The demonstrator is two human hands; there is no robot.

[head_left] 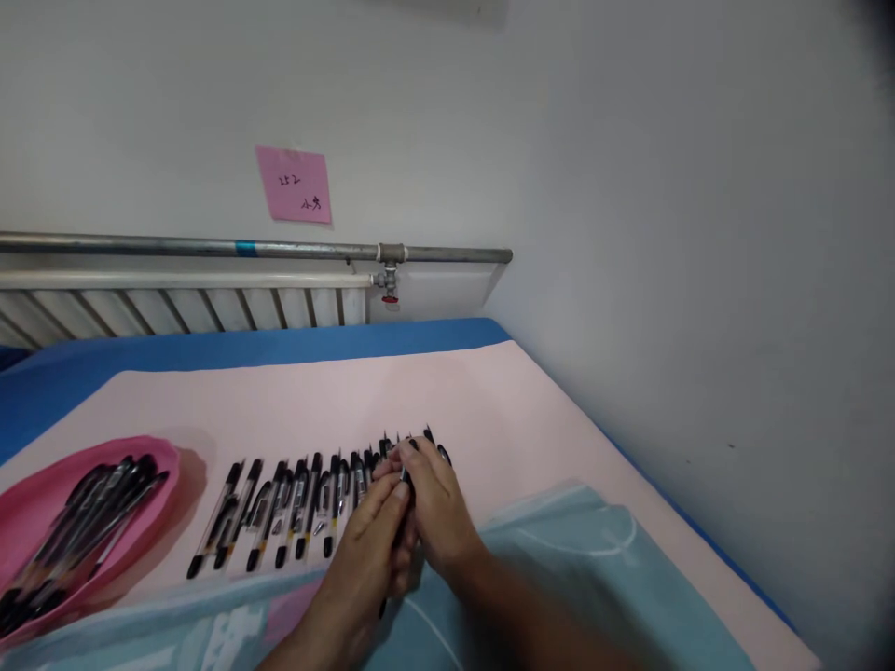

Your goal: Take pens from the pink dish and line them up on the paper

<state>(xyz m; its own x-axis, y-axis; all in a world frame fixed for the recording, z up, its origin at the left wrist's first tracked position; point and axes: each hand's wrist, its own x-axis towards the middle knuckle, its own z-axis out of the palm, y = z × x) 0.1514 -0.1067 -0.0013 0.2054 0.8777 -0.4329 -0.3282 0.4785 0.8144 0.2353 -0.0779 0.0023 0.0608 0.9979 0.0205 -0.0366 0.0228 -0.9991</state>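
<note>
Surface and room: I am working at a pink table sheet (pixel 314 396) in a corner, pale walls (pixel 664 233) rising at 12 and 2 o'clock.
Dark pen: it is slanting between my hands, its upper part showing near my fingers and its lower end poking out beneath, at about 7 o'clock.
Left hand (pixel 370 531): I am gripping the pen from its 8 o'clock side, thumb along the barrel, probably to steady it.
Right hand (pixel 442 508): I am closing it round the pen's upper part from 3 o'clock, fingers meeting my left ones, perhaps for a firm two-handed hold; the fingertips' exact grip is hidden.
Pen to hand: the barrel is lying inside both grasps, touching each, well clear of the sheet.
Row of pens (pixel 309 508): they are lying side by side from 9 round to 12 o'clock, likely spread so each is easy to pick out; shorter dark pieces (pixel 227 511), perhaps caps, are resting among them.
Pink tray (pixel 34 513): it is sitting at 9 o'clock, holding a bundle of pens (pixel 104 503), presumably so they aren't rolling about.
Teal cloth (pixel 587 559): it is spreading beneath my wrists and out towards 4 o'clock.
Radiator (pixel 188 312): it is standing at 10 o'clock, below a metal pipe (pixel 300 250).
Pink note (pixel 295 184): it is hanging at 11 o'clock, above the pipe.
</note>
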